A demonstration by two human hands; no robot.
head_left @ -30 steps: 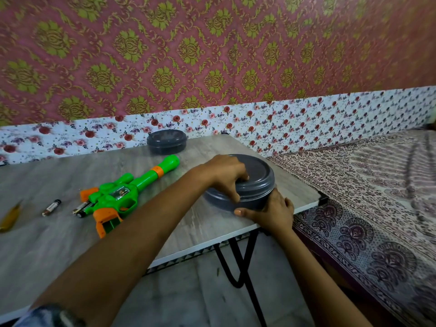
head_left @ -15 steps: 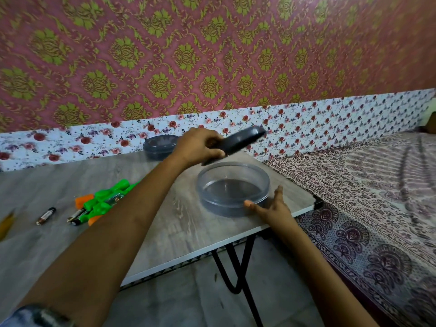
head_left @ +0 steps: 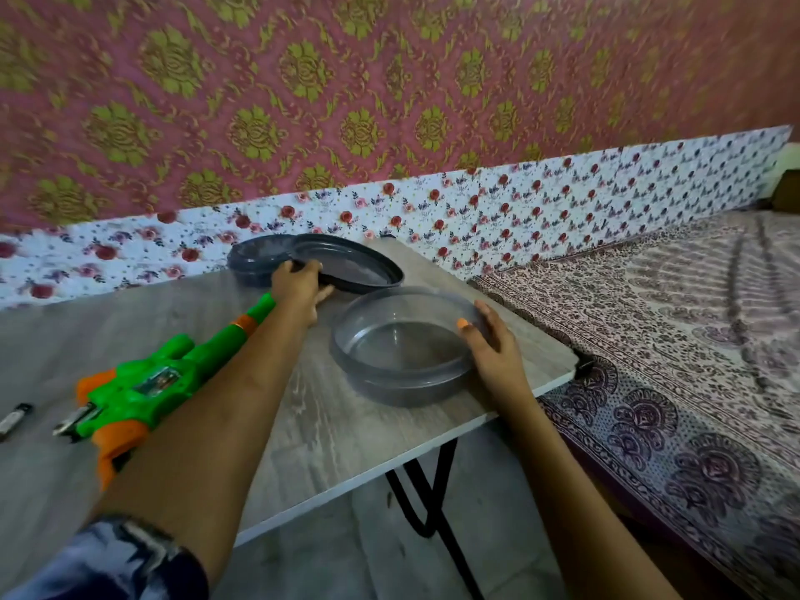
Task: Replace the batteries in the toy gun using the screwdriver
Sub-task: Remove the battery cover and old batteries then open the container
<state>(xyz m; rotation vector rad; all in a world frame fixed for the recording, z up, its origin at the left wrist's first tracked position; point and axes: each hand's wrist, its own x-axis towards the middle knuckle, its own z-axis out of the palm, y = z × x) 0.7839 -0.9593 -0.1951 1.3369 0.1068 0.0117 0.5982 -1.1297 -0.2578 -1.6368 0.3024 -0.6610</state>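
The grey surface (head_left: 329,426) fills the lower left of the frame. The green and orange toy gun (head_left: 147,391) lies flat on it at the left, in easy reach. The round clear tub (head_left: 402,389) sits open in the middle and looks empty, maybe ready for small parts. The left hand (head_left: 296,288) grips its lid (head_left: 355,270) by the edge, fingers (head_left: 324,293) curled under, at the back by a second tub (head_left: 255,257). The right hand (head_left: 498,352) rests flat against the open tub's side, likely to stop it sliding. A loose battery (head_left: 15,420) lies far left.
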